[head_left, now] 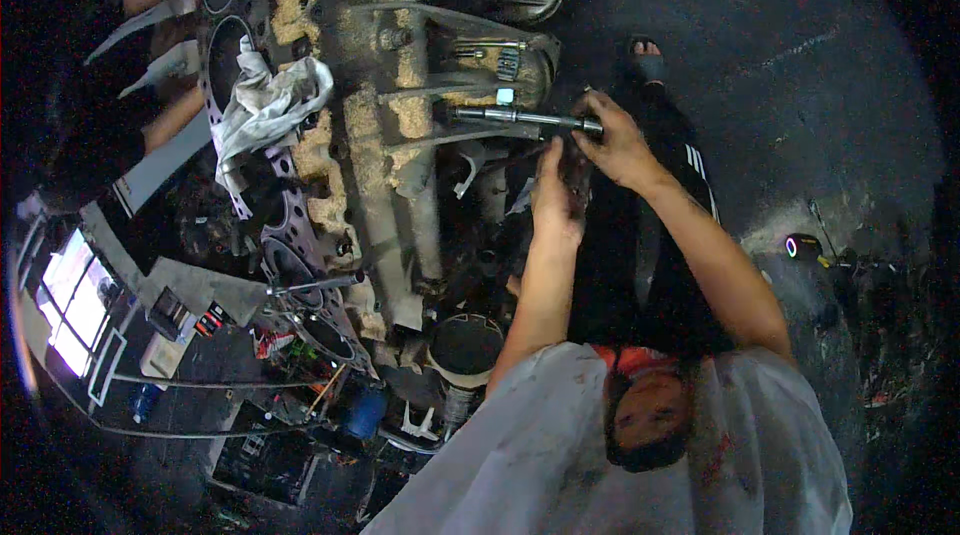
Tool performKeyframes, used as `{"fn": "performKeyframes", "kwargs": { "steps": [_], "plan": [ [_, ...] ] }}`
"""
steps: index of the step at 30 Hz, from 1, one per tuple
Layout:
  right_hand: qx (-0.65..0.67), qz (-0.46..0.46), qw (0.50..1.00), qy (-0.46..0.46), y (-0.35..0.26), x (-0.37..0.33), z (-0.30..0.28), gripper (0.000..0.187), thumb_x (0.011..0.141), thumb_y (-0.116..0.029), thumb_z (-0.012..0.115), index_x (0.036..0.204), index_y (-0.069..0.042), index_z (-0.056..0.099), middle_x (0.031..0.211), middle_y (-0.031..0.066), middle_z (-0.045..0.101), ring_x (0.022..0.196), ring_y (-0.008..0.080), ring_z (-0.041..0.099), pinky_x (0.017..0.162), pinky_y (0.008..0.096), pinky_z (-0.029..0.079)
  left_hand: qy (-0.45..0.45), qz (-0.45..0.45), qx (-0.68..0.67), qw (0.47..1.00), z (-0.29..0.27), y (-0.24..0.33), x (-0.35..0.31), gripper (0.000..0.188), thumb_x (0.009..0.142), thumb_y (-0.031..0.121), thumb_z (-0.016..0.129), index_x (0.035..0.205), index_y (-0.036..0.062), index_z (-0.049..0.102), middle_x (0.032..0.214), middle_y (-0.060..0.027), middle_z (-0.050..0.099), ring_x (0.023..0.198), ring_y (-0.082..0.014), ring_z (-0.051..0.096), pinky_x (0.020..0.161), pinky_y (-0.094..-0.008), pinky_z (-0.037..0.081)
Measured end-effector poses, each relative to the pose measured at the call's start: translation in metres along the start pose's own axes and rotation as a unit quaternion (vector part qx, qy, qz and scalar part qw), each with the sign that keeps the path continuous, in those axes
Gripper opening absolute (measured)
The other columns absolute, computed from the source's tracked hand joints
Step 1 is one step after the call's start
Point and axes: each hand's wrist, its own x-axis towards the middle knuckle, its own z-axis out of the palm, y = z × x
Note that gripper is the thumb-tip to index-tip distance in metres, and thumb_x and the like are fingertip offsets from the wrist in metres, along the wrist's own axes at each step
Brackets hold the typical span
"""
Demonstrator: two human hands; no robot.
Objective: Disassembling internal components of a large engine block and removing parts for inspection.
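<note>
My right hand (622,147) is closed round the dark grip end of a long chrome wrench bar (530,119), thumb and fingers pinching it. The bar lies level and points left toward the engine. Just below it is my left hand (562,197), thumb stretched up and apart from the darkened, partly shaded fingers; nothing shows in it. Left of both hands stands a large engine block (400,135) with dusty, tan-coated surfaces. A crumpled pale rag (268,100) lies on its top gasket face.
A round tray (545,10) with a small metal part stands beyond the engine; sockets (508,63) lie in another nearby. Another person's arm (175,120) reaches in at far left. A cluttered bench (205,290), a metal bar (315,285) and a round opening (466,345) are lower left.
</note>
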Motion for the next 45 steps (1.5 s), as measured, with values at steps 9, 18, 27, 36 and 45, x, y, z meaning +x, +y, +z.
{"fn": "performKeyframes", "kwargs": {
  "steps": [9,18,27,36,45],
  "plan": [
    [0.090,0.128,0.986,-0.064,0.014,-0.003,-0.004,0.041,0.080,-0.022,0.062,0.112,0.001,0.049,0.109,0.0155,0.049,0.108,0.0254,0.043,0.094,0.0333,0.032,0.012,0.099,-0.034,0.994,0.022,0.002,0.031,0.017,0.082,0.019,0.064,0.085,0.0052,0.055,0.078,-0.0045,0.057,0.068,-0.0153,0.055,0.060,-0.0281,0.046],
    [-0.073,-0.017,0.997,0.010,0.004,-0.012,0.000,0.027,0.085,-0.015,0.058,0.105,0.003,0.053,0.105,0.0130,0.057,0.105,0.0201,0.052,0.092,0.0296,0.039,-0.032,0.123,-0.108,0.986,0.034,0.001,0.017,0.018,0.086,0.018,0.059,0.096,0.0040,0.053,0.094,-0.0071,0.058,0.086,-0.0193,0.057,0.077,-0.0328,0.047],
    [0.170,0.246,0.951,-0.071,-0.014,-0.008,-0.019,0.040,0.081,-0.024,0.061,0.116,-0.007,0.051,0.122,0.0242,0.047,0.120,0.0370,0.041,0.102,0.0373,0.031,-0.056,0.063,-0.139,0.987,0.031,0.002,0.026,0.027,0.091,0.021,0.049,0.113,0.0045,0.047,0.115,-0.0086,0.056,0.098,-0.0201,0.055,0.079,-0.0321,0.044],
    [-0.019,-0.056,0.998,-0.002,-0.003,-0.021,-0.009,0.020,0.083,-0.007,0.057,0.102,-0.001,0.054,0.109,0.0140,0.055,0.104,0.0189,0.054,0.089,0.0328,0.041,-0.049,0.129,-0.078,0.987,0.031,0.000,0.025,0.019,0.087,0.019,0.056,0.098,0.0046,0.052,0.105,-0.0090,0.058,0.093,-0.0189,0.056,0.078,-0.0313,0.045],
    [0.202,0.152,0.964,-0.086,0.010,-0.020,-0.023,0.043,0.082,-0.024,0.060,0.116,0.000,0.048,0.118,0.0157,0.051,0.117,0.0250,0.043,0.100,0.0323,0.030,-0.081,0.079,-0.142,0.983,0.026,-0.003,0.032,0.033,0.089,0.028,0.052,0.111,0.0038,0.050,0.103,-0.0077,0.059,0.091,-0.0194,0.058,0.072,-0.0299,0.047]
  ]
}}
